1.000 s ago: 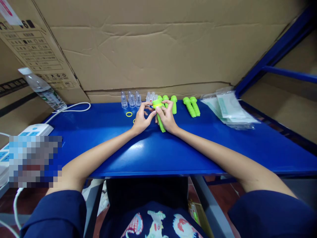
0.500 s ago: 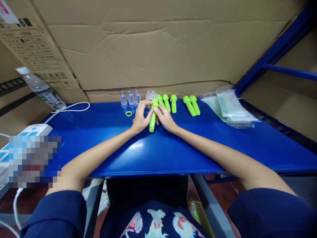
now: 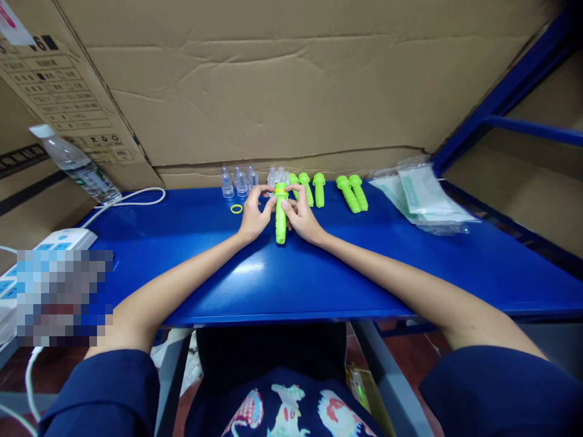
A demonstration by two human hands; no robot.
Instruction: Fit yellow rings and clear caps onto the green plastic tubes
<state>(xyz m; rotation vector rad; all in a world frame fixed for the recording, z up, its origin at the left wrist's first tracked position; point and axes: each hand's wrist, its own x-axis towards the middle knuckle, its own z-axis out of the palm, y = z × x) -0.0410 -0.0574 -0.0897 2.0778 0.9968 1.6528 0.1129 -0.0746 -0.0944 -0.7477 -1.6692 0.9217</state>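
Both left hand and right hand pinch the green stick between their fingers, long axis running near to far.

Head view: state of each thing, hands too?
Held green handle, wide end away from wearer
Left hand, fingers at wide end
Right hand, thumb on shaft
Other green handles, lying
Clear cups, upright
Yellow ring, lying flat
Bottle, capped
Power strip, sockets up
Plastic packets, overlapping
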